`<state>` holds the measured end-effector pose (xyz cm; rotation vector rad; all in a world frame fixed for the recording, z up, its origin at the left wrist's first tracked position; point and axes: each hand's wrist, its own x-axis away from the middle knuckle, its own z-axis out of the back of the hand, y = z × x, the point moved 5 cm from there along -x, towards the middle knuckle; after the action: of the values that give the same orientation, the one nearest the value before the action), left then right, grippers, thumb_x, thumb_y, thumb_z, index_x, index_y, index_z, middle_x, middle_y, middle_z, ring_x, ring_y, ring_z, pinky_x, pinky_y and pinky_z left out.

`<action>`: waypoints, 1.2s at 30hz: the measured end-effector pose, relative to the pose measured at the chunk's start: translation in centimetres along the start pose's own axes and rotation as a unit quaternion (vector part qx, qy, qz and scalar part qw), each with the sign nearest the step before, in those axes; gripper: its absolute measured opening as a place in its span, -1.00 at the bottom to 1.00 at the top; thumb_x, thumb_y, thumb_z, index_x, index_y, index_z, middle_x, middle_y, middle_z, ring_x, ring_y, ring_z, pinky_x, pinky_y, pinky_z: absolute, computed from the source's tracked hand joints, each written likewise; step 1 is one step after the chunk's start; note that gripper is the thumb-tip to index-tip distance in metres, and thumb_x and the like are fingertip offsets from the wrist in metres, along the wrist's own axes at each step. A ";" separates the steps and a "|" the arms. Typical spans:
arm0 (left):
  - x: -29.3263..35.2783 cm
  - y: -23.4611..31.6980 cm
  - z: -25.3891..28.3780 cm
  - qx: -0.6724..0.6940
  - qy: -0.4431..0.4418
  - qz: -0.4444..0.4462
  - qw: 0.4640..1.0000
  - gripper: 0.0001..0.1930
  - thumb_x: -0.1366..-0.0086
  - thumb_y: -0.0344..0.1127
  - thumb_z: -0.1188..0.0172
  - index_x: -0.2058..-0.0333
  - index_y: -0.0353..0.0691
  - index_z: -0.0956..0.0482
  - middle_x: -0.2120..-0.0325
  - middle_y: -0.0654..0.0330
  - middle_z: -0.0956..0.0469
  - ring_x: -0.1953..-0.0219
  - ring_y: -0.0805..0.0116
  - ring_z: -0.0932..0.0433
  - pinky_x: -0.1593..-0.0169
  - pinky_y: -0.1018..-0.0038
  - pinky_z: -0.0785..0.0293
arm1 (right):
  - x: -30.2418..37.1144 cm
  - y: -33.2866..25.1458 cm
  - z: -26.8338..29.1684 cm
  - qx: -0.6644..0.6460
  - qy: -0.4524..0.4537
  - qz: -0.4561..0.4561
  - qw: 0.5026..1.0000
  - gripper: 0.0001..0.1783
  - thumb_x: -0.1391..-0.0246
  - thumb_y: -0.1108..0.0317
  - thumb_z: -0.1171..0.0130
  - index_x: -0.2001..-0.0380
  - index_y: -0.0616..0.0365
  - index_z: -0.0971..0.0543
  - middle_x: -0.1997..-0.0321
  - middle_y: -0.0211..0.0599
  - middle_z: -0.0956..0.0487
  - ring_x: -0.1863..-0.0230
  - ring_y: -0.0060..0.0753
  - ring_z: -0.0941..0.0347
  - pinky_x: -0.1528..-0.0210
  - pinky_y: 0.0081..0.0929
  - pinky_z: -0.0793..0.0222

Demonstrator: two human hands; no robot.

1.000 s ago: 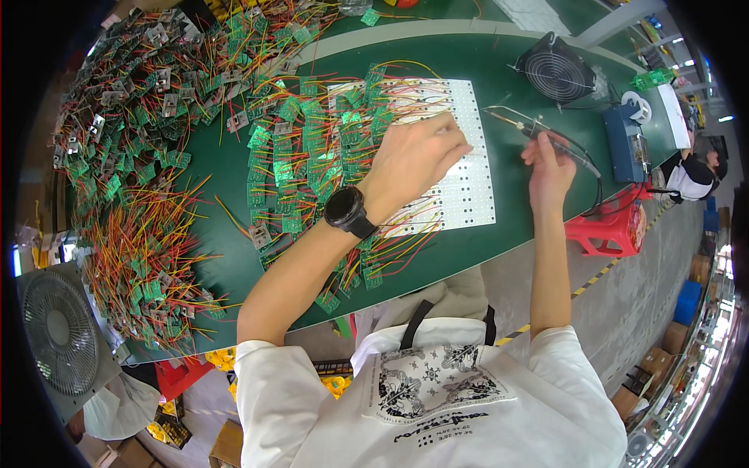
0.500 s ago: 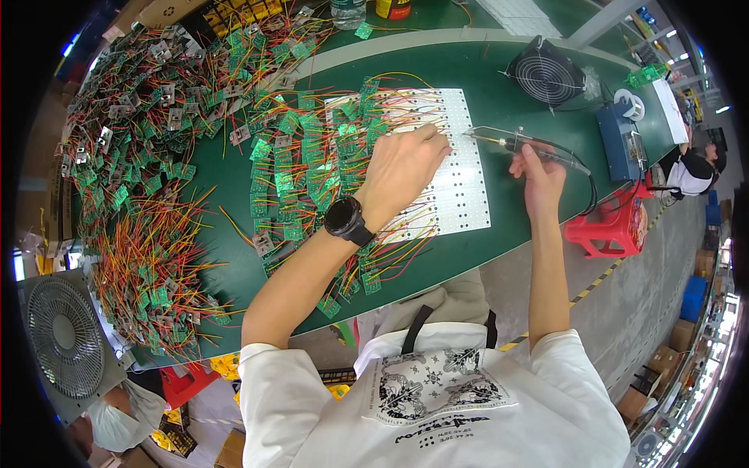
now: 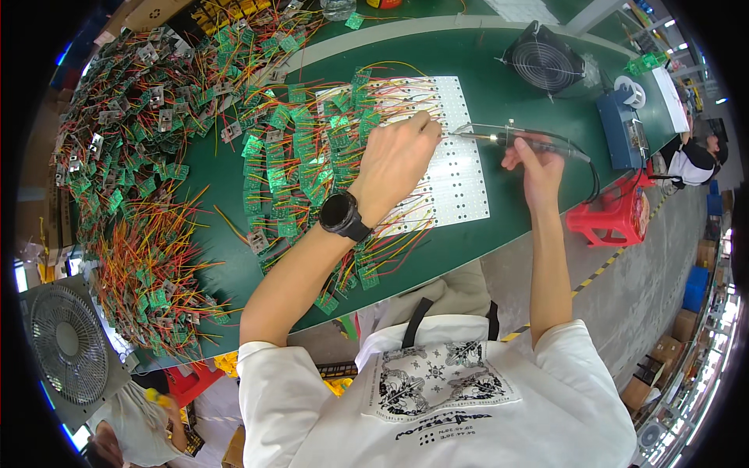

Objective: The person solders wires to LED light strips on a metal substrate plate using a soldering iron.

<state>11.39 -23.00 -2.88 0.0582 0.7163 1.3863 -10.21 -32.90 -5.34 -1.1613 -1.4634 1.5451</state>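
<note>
Here, the right hand (image 3: 534,168) pinches a light, rigid soldering iron (image 3: 515,139) by its grip, hot tip toward the thin white panel (image 3: 460,168) on the green bench (image 3: 499,86), while the left hand (image 3: 398,160) presses wires, fingers curled, onto it.

The person wears a white short-sleeved cotton T-shirt (image 3: 437,405) with a black ornamental print on the chest. A round black wristwatch with a black strap (image 3: 341,215) sits on the left wrist, at 9 o'clock from the bare right forearm (image 3: 548,265).
</note>
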 end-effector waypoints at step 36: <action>0.0 -0.2 -0.2 0.005 0.000 0.001 1.000 -0.90 -0.20 -0.35 -0.15 0.40 -0.26 -0.56 0.43 0.14 -0.52 0.45 0.06 -0.53 0.41 0.24 -0.44 | -0.2 0.4 0.6 -0.009 0.007 -0.001 1.000 -0.73 -0.10 0.45 -0.19 0.16 0.40 -0.49 0.46 -0.15 -0.57 0.53 -0.40 -0.51 0.47 -0.58 -0.39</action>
<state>11.51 -23.10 -3.16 0.0657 0.7234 1.3848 -10.65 -33.32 -5.75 -1.1786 -1.4726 1.5229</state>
